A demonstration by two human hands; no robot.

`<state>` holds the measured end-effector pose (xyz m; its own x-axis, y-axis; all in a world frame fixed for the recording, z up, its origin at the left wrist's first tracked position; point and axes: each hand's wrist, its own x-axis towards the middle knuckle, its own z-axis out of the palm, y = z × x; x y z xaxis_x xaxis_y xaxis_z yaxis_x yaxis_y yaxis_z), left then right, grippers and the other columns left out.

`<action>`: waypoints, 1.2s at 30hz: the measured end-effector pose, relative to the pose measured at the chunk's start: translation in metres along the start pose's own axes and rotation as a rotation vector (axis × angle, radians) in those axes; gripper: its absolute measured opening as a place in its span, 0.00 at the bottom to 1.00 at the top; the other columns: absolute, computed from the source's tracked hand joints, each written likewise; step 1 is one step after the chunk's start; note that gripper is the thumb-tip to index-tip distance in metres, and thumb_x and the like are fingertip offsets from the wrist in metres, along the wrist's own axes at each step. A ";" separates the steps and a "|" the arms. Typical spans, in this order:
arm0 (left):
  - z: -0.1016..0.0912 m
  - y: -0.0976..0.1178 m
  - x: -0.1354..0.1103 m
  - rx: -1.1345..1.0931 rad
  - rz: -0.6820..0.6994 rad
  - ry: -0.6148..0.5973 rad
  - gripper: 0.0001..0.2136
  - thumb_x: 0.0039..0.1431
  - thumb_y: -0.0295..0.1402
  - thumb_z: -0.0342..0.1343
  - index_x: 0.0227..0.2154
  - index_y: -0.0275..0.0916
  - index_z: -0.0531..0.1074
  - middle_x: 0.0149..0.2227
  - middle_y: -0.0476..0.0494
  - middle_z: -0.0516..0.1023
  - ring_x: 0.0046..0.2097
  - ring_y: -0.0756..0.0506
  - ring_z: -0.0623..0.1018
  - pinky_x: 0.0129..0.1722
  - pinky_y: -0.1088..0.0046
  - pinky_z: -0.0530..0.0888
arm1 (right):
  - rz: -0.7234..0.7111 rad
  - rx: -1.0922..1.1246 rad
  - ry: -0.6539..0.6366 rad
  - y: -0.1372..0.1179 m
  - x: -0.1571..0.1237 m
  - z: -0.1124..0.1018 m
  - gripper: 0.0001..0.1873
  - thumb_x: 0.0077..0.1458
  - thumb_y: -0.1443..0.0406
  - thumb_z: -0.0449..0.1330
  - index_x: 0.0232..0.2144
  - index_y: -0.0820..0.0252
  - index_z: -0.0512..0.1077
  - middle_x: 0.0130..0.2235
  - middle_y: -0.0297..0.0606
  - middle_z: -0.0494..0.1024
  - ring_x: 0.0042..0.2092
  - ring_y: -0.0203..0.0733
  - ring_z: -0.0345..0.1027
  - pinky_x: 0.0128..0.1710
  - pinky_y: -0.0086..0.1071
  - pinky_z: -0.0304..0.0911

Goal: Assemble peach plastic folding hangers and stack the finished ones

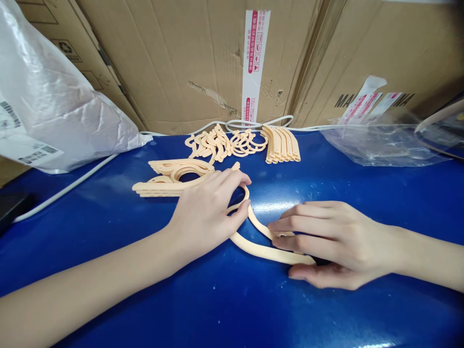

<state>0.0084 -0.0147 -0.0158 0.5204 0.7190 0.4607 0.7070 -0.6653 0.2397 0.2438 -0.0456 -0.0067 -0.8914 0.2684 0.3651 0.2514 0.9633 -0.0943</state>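
A cream plastic piece with curved arms, which looks like a folding clothes hanger (259, 249), lies on the blue table between my hands. My left hand (208, 208) is closed over its left side, thumb and fingers at the curved upper part; the palm hides what is under it. At the right end, my right hand (333, 241) grips the long arm, fingers on top and thumb along the near edge. Just beyond my left hand lies a stack of similar curved cream pieces (159, 187).
Farther back lie a pile of small hook-shaped pieces (213, 145), ring-shaped pieces (248, 143) and a row of curved bars (282, 143). Cardboard boxes (195, 58) wall off the back. A white cable (68, 186), a plastic-wrapped package (72, 96) and a clear bag (380, 145) lie around.
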 end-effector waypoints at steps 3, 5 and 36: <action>0.000 0.000 0.000 0.022 0.006 0.007 0.08 0.60 0.31 0.53 0.42 0.40 0.69 0.42 0.49 0.78 0.44 0.44 0.77 0.43 0.65 0.73 | -0.002 0.012 -0.010 -0.003 0.001 -0.001 0.11 0.60 0.62 0.57 0.38 0.66 0.72 0.41 0.45 0.78 0.42 0.44 0.71 0.39 0.35 0.66; -0.001 0.000 0.000 0.036 0.009 0.009 0.08 0.60 0.31 0.54 0.42 0.40 0.69 0.42 0.50 0.78 0.44 0.44 0.77 0.42 0.65 0.73 | 0.003 0.034 -0.015 -0.006 0.002 0.000 0.11 0.60 0.62 0.57 0.38 0.67 0.72 0.42 0.46 0.78 0.42 0.43 0.71 0.40 0.35 0.66; -0.002 -0.001 0.004 -0.087 0.152 -0.165 0.07 0.65 0.33 0.49 0.41 0.39 0.70 0.44 0.47 0.76 0.46 0.44 0.72 0.48 0.64 0.68 | 0.213 -0.077 -0.082 0.018 -0.006 0.000 0.17 0.59 0.71 0.51 0.50 0.64 0.68 0.49 0.46 0.74 0.48 0.46 0.64 0.47 0.42 0.63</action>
<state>0.0084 -0.0117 -0.0129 0.6936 0.6278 0.3532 0.5746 -0.7779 0.2544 0.2537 -0.0303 -0.0110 -0.8421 0.4683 0.2676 0.4622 0.8823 -0.0893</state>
